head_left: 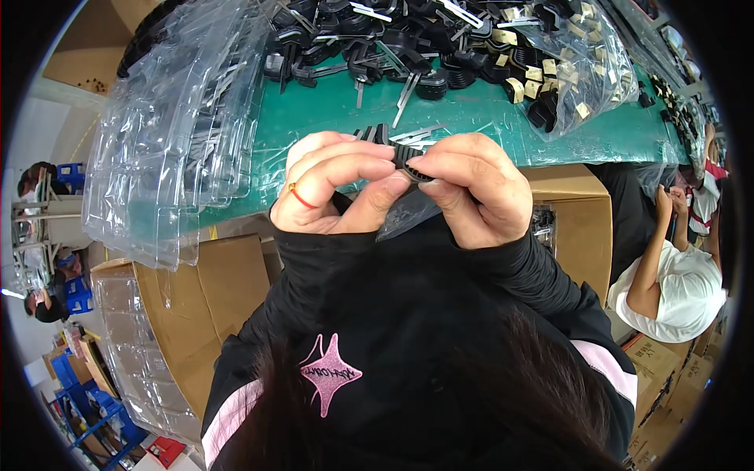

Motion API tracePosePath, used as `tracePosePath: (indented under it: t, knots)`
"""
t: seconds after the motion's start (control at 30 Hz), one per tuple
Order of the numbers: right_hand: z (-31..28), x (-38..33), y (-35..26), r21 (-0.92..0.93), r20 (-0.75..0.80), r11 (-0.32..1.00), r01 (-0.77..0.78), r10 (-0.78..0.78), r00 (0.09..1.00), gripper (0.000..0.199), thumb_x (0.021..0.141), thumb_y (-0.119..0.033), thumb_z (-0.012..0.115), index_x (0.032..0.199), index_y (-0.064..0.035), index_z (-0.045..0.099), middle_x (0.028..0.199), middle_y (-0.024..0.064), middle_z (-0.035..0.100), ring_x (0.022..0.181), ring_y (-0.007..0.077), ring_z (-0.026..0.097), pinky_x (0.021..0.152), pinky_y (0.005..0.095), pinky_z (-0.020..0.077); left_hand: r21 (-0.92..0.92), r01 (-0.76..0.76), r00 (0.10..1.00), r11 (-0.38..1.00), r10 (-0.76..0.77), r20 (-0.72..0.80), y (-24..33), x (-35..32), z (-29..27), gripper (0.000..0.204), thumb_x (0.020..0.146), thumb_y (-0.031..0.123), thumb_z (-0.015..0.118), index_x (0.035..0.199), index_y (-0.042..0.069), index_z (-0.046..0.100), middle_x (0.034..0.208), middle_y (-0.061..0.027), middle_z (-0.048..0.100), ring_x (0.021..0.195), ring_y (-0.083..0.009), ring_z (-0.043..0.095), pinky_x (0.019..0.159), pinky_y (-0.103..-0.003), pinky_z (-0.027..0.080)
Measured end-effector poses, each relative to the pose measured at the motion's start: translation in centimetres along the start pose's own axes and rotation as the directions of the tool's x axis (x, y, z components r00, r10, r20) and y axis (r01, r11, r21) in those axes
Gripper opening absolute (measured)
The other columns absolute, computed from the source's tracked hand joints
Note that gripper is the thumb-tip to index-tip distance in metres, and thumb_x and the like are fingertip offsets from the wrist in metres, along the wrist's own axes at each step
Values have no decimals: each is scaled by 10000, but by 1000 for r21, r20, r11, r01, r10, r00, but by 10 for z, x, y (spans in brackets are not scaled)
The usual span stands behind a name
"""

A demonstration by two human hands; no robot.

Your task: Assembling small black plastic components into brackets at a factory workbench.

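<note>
Black ribbed plastic, a small part, sits pinched between the fingertips of both hands just above the middle of the frame. The left hand closes thumb and forefinger narrowly on one end of it; a red band circles one finger. The right hand curls in the same way on the other end, so the part bridges the two grips, held close to the chest above the black sleeves. Only the very tips hold it, and little of the part shows between them; a slip of either thumb would probably drop it into the lap or down past the cardboard box below the table edge. Thin metal blades lie on the green table just behind the knuckles, near enough to be knocked off if the hands move forward. Farther up, a heap of black parts fills the top centre, and a leaning stack of clear plastic trays at the upper left overhangs the table edge and looks liable to slide.
</note>
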State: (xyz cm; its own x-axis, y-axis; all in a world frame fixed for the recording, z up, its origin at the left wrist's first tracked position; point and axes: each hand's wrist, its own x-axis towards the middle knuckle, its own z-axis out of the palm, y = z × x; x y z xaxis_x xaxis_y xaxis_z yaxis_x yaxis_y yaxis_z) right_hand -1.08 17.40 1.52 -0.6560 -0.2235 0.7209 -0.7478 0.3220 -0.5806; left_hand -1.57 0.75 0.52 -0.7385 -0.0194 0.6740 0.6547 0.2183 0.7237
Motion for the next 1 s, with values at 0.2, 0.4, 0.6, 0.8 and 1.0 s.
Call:
tracePosePath:
  t: [0.2,0.4,0.6,0.8,1.0]
  knots:
    - [1,-4,-4,-4,-1,1000,-10,10,1000,270,677,38,689,937,-18,640,832,97,603,729,240,605,643,307,487,-24,32,999,999,-31,24,3,-3,0,243,592,19,788,770,92,640,823,-28,673,810,-195,598,753,-317,461]
    - [2,-6,-7,-12,0,1000,-26,26,1000,246,687,44,674,923,-11,634,817,93,603,715,242,603,626,303,487,7,44,996,999,-44,81,3,-5,-3,218,620,26,773,763,83,620,833,-40,665,837,-205,589,779,-325,451]
    - [6,-11,-16,103,3,928,-359,360,933,199,730,16,676,925,0,639,757,96,613,624,176,582,566,266,464,92,33,985,995,-49,167,2,-9,-1,196,669,38,716,764,80,550,848,-66,623,863,-264,558,800,-363,426]
    - [3,-17,6,510,640,-34,-860,683,352,179,894,-206,592,877,-28,578,716,56,604,430,68,462,345,184,296,302,-245,970,921,232,79,6,-16,-4,238,676,26,703,817,79,518,884,-87,614,766,-257,561,698,-342,441]
    - [-1,-23,35,822,555,-416,-389,740,381,304,965,-269,438,1007,4,563,1001,161,620,796,215,634,341,218,342,46,-147,795,988,91,600,-8,-46,-33,239,689,-38,647,891,60,564,918,-105,626,778,-271,628,628,-325,509]
